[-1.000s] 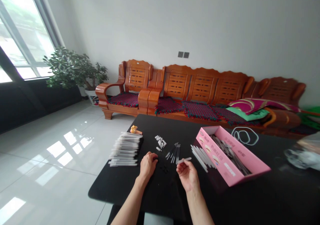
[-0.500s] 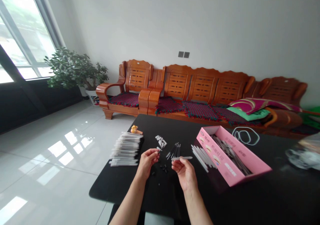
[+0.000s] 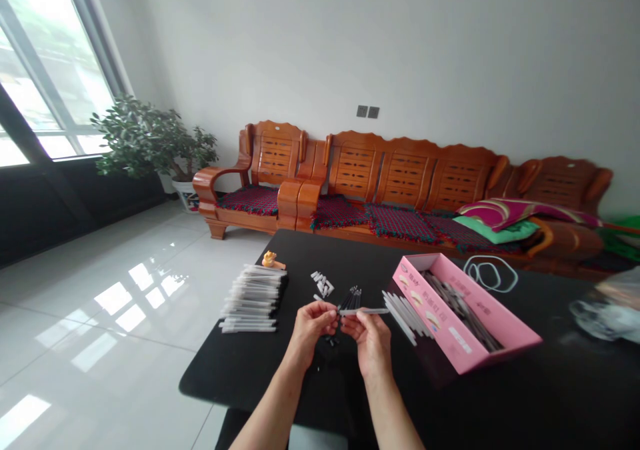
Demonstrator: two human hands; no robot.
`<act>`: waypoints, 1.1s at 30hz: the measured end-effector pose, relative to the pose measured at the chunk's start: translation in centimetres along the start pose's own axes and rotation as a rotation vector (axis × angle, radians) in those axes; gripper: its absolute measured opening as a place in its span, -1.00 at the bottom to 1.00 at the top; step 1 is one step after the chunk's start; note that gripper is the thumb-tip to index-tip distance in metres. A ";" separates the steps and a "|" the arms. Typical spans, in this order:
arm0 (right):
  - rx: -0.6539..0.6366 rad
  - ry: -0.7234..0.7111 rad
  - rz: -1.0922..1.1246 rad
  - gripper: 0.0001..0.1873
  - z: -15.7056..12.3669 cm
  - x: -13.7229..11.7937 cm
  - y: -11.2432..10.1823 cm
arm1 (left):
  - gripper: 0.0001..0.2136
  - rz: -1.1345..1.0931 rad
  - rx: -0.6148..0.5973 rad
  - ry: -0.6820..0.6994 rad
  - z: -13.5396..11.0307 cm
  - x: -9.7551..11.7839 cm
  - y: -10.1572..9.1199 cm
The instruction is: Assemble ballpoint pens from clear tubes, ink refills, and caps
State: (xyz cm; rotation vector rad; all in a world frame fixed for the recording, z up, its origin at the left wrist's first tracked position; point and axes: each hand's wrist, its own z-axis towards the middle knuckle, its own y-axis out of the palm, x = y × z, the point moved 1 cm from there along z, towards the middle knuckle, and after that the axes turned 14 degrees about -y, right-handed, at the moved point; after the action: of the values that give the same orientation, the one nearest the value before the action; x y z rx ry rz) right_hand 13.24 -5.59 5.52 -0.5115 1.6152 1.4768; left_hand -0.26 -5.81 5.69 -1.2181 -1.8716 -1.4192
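Note:
Between the thumb and fingers of my right hand lies a pale translucent pen barrel, held level and pointing left. My left hand is pinched at the barrel's left end on a small black pen piece, mostly hidden by the fingertips. Just beyond the hands lie several thin black-tipped refills and a small heap of white pen parts. Loose black pieces sit on the table below the fingers. To the left is a row of pens with black ends.
A pink box holding many grey barrels stands on the black table, with loose barrels along its left side. A small yellow figure is behind the pen row. White loops and a plastic bag lie at right.
My left hand has moved right, bringing the small black piece to the barrel's left end. My right hand keeps its hold on the barrel and has shifted only slightly.

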 end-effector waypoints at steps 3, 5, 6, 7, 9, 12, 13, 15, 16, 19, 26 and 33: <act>-0.004 -0.003 -0.017 -0.66 0.0 0.0 0.0 | -0.67 0.008 0.001 0.006 -0.2 0.1 0.1; -0.010 -0.016 -0.028 -0.65 0.0 0.0 0.0 | -0.68 0.019 -0.001 0.019 -0.1 0.0 0.2; -0.013 -0.022 -0.033 -0.65 0.1 0.0 -0.1 | -0.68 0.028 -0.003 0.028 -0.1 0.0 0.2; -0.015 -0.028 -0.038 -0.65 0.1 0.0 -0.1 | -0.69 0.041 -0.005 0.037 0.0 -0.1 0.1; -0.014 -0.035 -0.048 -0.66 0.2 0.1 -0.1 | -0.70 0.076 0.004 0.068 0.4 -0.2 0.1; -0.003 -0.035 -0.065 -0.67 0.4 0.3 -0.2 | -0.76 0.202 0.060 0.167 0.7 -0.5 -0.1; 0.004 -0.031 -0.069 -0.67 0.4 0.4 -0.2 | -0.79 0.268 0.086 0.214 0.8 -0.5 -0.2; 0.027 -0.014 -0.067 -0.68 0.5 0.4 -0.2 | -0.83 0.402 0.131 0.302 0.7 -0.7 -0.2; 0.040 0.001 -0.059 -0.68 0.5 0.4 -0.2 | -0.84 0.452 0.146 0.337 0.6 -0.7 -0.2; 0.068 0.047 -0.026 -0.68 0.5 0.4 -0.2 | -0.77 0.466 0.140 0.359 0.5 -0.8 -0.2; 0.061 0.033 -0.043 -0.68 0.5 0.5 -0.4 | -0.58 0.428 0.125 0.202 1.2 -1.3 -0.5; 0.074 0.034 -0.062 -0.67 0.5 0.8 -0.5 | -0.65 0.357 0.063 0.219 1.2 -1.0 -0.4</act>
State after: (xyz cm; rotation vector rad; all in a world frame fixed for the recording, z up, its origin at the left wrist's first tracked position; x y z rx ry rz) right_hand 13.34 -5.06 4.63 -0.5425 1.6593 1.3635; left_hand 0.02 -5.05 4.22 -1.2368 -1.4556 -1.2333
